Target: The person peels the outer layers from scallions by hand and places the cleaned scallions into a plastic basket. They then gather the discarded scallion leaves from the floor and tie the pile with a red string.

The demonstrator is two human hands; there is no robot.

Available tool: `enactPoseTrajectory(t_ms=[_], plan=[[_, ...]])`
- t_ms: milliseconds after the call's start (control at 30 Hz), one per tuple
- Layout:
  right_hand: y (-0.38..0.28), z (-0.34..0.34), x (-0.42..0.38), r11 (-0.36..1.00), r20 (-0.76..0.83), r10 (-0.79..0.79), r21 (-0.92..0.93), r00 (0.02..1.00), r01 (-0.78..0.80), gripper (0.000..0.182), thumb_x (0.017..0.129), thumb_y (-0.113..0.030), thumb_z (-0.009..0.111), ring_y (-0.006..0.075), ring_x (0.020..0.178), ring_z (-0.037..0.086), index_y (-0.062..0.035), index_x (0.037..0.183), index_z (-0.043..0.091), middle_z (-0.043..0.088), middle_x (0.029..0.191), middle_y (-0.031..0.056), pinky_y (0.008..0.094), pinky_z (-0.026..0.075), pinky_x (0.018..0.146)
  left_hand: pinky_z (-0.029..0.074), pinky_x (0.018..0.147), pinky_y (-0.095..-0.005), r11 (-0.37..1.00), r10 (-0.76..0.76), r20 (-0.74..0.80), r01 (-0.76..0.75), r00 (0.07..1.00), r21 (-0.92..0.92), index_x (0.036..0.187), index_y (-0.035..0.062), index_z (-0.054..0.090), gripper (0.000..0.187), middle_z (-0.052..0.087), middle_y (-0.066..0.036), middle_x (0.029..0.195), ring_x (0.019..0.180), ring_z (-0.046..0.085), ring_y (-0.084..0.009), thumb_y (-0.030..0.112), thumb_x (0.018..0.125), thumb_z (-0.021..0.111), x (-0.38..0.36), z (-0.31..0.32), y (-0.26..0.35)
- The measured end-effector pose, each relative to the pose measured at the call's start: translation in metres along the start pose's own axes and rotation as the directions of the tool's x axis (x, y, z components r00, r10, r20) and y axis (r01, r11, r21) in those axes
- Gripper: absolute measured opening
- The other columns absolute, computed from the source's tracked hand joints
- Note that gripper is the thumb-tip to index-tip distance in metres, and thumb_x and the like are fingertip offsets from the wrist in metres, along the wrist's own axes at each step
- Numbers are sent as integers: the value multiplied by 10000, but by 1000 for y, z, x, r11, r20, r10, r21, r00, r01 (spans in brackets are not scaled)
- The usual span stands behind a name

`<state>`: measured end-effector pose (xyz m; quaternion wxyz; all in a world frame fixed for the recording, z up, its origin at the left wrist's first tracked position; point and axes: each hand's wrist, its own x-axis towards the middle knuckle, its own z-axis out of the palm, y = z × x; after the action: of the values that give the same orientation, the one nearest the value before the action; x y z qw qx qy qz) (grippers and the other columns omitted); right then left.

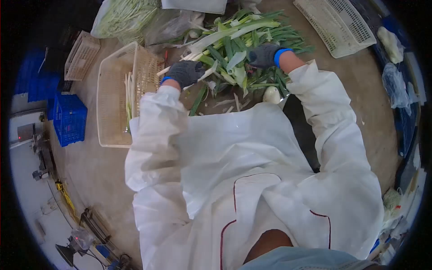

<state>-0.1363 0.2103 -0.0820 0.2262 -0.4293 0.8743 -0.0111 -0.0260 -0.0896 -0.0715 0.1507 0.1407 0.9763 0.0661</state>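
Observation:
A loose heap of leeks (243,38), long green leaves with white stalks, lies on the floor ahead of me. My left hand (185,73), in a dark grey glove with a blue cuff, is closed round a leek stalk (164,70), whose white end sticks out to the left. On the heap's right side, my right hand (263,56), gloved the same way, has its fingers curled among the leaves. A pale leaf (237,60) lies beside its fingertips; what those fingers grip is hidden. Leaf scraps (234,103) are scattered below the heap.
A cream plastic crate (108,112) at the left holds a few white stalks (128,96). Another crate (330,27) stands at the upper right. Bagged greens (123,18) lie at the top left, near a blue crate (69,119). A round white object (271,95) sits by my apron.

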Motion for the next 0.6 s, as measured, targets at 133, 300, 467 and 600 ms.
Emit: enactPoseTrajectory(t_ms=[133,300,467,600], plan=[[3,-23,-5,993,-28,21,118,999,-18,359,798,-406,543,369,801,615,-99,946,654,655,887,179,445,475,747,413,955,-423,914,-344,-254,261,904,-310,1410,2,248,1005,525,-310,1204,1128,536,-374,643,719,597,78,109,-10],[36,-48,-23,973,-290,227,109,930,-203,368,816,-429,561,370,834,603,-100,954,649,651,905,174,455,462,773,400,942,-453,651,-732,-138,624,667,-432,1462,47,77,1300,432,-314,1264,1136,493,-417,763,546,659,118,93,94],[70,-59,-36,969,-332,226,175,916,-176,332,855,-405,531,376,885,584,-96,927,631,637,910,172,459,452,799,269,1024,-521,594,-799,-205,691,565,-411,1468,115,105,1284,245,-299,1398,1241,345,-445,754,519,685,172,95,127],[82,-55,-40,966,-325,252,133,911,-220,332,859,-404,524,386,846,581,-89,886,624,633,877,175,463,455,773,289,1010,-523,602,-798,-232,717,556,-352,1469,171,133,1242,185,-303,1435,1229,360,-455,711,517,721,184,89,136]])
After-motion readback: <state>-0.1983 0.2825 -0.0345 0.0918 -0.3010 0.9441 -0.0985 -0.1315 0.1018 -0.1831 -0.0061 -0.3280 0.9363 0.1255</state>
